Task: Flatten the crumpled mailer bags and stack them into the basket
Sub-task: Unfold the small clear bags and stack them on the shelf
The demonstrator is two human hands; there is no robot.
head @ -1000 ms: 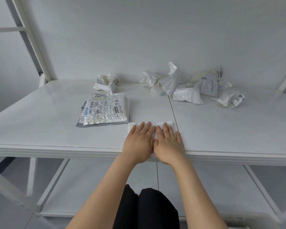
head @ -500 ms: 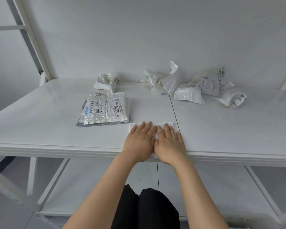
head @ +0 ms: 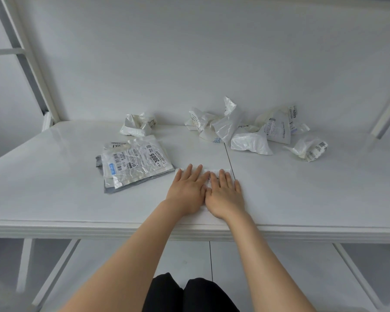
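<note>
A white mailer bag [head: 212, 172] lies flat near the table's front edge, mostly covered by my hands. My left hand [head: 188, 190] and my right hand [head: 225, 194] press on it side by side, palms down, fingers straight. Left of them lies a pile of flattened mailer bags [head: 134, 163] with printed labels. Several crumpled bags [head: 250, 129] sit at the back right, one crumpled bag [head: 138, 127] at the back middle and another [head: 310, 148] far right. No basket is in view.
The white table [head: 54, 188] has a seam [head: 229, 158] running front to back beside my right hand. A white wall stands behind it, and white frame posts [head: 29, 64] rise at the left. A lower shelf [head: 189, 260] shows under the table.
Both hands stay pressed flat on the white bag in nearly the same place. The view has tilted slightly.
</note>
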